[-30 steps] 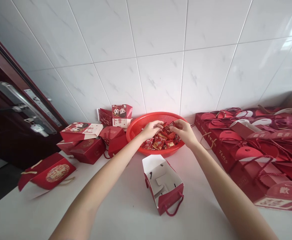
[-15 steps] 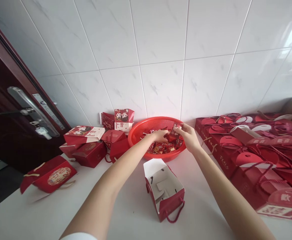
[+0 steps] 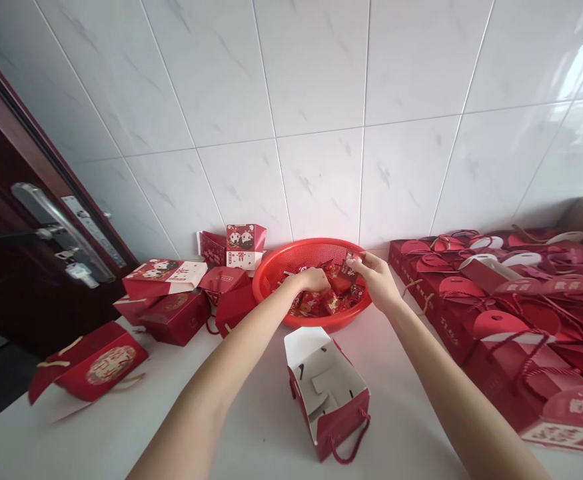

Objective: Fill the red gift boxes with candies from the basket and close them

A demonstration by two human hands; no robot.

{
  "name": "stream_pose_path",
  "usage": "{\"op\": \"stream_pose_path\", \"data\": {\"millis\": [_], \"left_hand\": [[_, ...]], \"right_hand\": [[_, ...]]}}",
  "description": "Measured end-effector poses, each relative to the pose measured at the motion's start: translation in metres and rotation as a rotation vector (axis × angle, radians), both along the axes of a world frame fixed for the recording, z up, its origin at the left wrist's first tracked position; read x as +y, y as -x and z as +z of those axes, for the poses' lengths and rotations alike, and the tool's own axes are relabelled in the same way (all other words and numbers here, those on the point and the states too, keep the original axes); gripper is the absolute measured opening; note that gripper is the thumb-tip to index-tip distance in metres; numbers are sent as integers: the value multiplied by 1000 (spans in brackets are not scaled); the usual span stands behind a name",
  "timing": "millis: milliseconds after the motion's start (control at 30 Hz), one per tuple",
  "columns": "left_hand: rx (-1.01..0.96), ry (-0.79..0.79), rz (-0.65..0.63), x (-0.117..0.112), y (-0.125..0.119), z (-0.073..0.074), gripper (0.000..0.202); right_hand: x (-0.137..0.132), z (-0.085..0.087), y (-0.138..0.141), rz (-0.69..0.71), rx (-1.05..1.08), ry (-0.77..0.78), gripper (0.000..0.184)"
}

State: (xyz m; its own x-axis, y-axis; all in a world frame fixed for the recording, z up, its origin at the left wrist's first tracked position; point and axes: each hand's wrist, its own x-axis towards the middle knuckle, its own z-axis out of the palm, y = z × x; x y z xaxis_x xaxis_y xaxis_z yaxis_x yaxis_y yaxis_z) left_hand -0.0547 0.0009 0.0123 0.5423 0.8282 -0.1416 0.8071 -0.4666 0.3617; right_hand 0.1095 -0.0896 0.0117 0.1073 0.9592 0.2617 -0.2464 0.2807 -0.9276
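A red plastic basket (image 3: 266,267) holds many small red-wrapped candies (image 3: 335,301). My left hand (image 3: 314,281) is down among them, its fingers curled and their tips hidden, so I cannot make out what they grip. At the basket's right rim, my right hand (image 3: 378,280) pinches a small dark-red candy packet (image 3: 350,269), partly covered by my fingers. In front of the basket stands an open red gift box (image 3: 338,421) with a white inside, a raised flap and a dark red cord handle.
Several red gift boxes with cord handles (image 3: 501,373) are packed along the right side. To the left lie more red boxes (image 3: 176,317), one tilted box (image 3: 91,363) near the table edge. A tiled wall (image 3: 321,167) rises behind, and a door handle (image 3: 66,233) is at far left.
My left hand has moved left and lower in the basket, its fingers now curled into the candies. My right hand keeps its packet at the right rim. The view has shifted slightly.
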Motion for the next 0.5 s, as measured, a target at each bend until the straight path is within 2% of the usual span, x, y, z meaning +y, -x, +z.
{"op": "stream_pose_path", "data": {"millis": [133,233,400,500], "left_hand": [[118,34,23,0,1,0,23],[157,46,-50,-3,-1,-1,14],[186,10,-161,-5,-4,-5,30],[202,-8,-187,-4,-5,-8,27]], "right_hand": [[1,-1,0,12,17,0,38],[2,-2,-1,19,16,-7,37],[2,-3,-1,26,12,-21,35],[3,-4,-1,16,2,-22,36]]}}
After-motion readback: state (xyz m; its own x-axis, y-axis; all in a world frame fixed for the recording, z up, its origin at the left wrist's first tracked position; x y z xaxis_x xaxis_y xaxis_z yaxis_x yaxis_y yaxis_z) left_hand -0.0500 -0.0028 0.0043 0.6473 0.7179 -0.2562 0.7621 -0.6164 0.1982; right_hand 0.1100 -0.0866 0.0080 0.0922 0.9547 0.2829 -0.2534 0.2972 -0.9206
